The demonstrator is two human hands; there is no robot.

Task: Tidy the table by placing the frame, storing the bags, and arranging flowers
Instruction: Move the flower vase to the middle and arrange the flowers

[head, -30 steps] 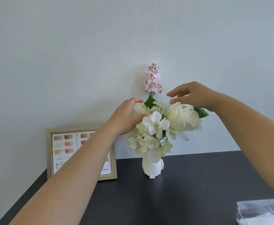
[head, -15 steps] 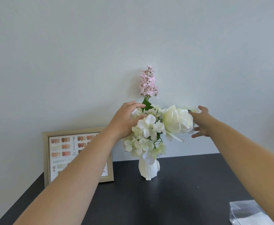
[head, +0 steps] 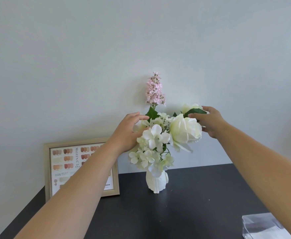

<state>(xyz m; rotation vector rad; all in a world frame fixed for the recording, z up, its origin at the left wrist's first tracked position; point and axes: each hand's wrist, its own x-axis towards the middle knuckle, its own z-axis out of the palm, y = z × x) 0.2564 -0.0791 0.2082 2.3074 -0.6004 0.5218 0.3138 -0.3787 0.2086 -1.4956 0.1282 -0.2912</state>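
Note:
A small white vase (head: 156, 182) stands on the dark table (head: 193, 204) near the wall. It holds a bunch of white flowers (head: 154, 145), a large cream rose (head: 185, 131) and a tall pink flower spike (head: 154, 88). My left hand (head: 127, 133) cups a white bloom on the bunch's left side. My right hand (head: 210, 121) pinches a green leaf behind the rose, beside a second cream rose (head: 190, 106). A gold-edged frame (head: 75, 168) with colour swatches leans upright against the wall at left, partly hidden by my left forearm.
A clear plastic bag (head: 265, 227) lies at the table's front right corner. The pale wall runs directly behind the vase and frame. The table's left edge slants down past the frame.
My right hand dropped from above the rose to its right side, then rose to grip the leaf behind it. A second rose now shows at the upper right. My left hand stayed on the bunch.

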